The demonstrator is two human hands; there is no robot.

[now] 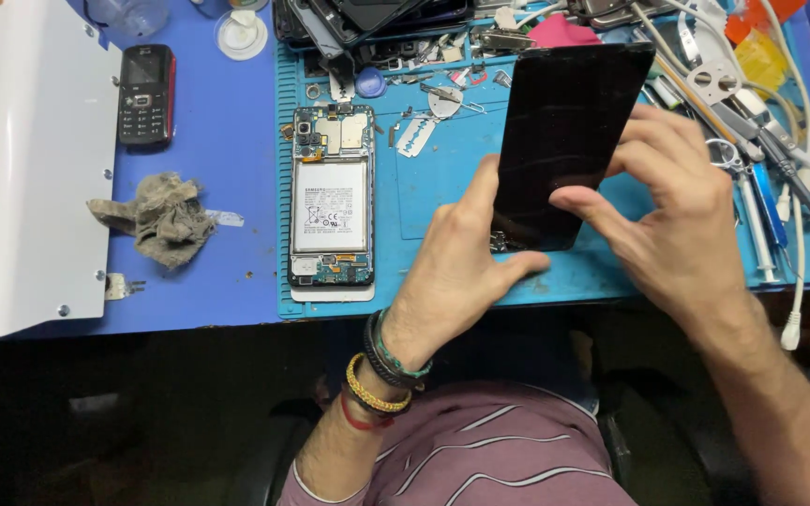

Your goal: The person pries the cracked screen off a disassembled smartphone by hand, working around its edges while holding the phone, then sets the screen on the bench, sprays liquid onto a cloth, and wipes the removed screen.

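Both hands hold a black phone screen panel (pixel 564 141) tilted above the right half of a blue work mat (pixel 424 187). The left hand (pixel 461 267) is closed on the panel's near left edge, thumb stretched along the near end and fingers behind the glass, hidden. The right hand (pixel 672 211) grips the right edge, thumb pressed on the dark face near the near corner and fingers curled over the side. The left wrist wears several bands (pixel 382 370) in black, green, yellow and red.

On the left part of the mat lies an opened phone body (pixel 332 197), face down with its back off, so that the white battery and the circuit boards at its far and near ends show. Just right of it, between it and the panel, lie a razor blade (pixel 415 137) and a guitar-pick-shaped opening tool (pixel 444 101).

Left of the mat, on the blue table (pixel 227 141), lies a small black and red keypad phone (pixel 146 96), and nearer a crumpled grey rag (pixel 163 217). A white board (pixel 21 169) covers the far left. At the far edge of the mat phone parts are piled, and to the right of the hands lie tweezers, a blue-handled tool (pixel 769 201) and white cables (pixel 799 215). The person wears a maroon shirt (pixel 489 450) with pale stripes.
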